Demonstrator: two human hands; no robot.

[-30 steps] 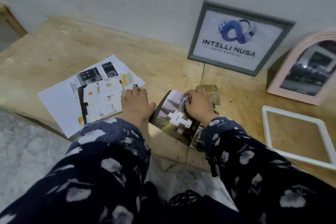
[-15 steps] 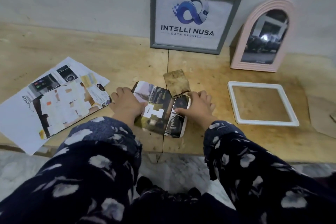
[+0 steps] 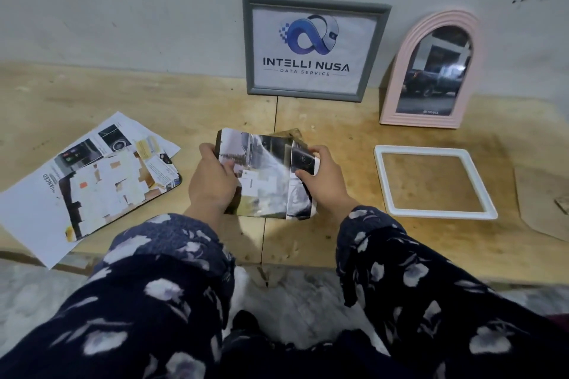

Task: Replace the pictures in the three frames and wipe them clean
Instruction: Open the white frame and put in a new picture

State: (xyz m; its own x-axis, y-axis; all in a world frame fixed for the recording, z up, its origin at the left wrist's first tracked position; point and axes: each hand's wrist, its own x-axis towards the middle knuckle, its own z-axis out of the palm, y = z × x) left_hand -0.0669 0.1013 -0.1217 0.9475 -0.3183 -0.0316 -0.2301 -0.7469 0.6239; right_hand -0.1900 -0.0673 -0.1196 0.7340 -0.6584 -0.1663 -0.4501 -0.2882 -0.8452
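I hold a glossy picture (image 3: 267,175) lifted off the wooden table (image 3: 338,224), its right side folded over. My left hand (image 3: 212,184) grips its left edge and my right hand (image 3: 323,181) pinches its folded right edge. A white square frame (image 3: 381,181) lies flat and hollow to the right. Against the wall lean a grey frame (image 3: 314,46) with a logo print and a pink arched frame (image 3: 431,71) holding a car picture. A brownish cloth (image 3: 292,134) peeks out behind the picture.
Loose printed sheets and cut magazine pages (image 3: 92,175) lie at the left of the table, overhanging its front edge. A brown backing board (image 3: 542,203) lies at the far right. Marbled floor (image 3: 295,295) runs below the table's edge.
The picture lay flat under both hands; now both hands have raised it off the table and its right side is folded. The view has shifted right.
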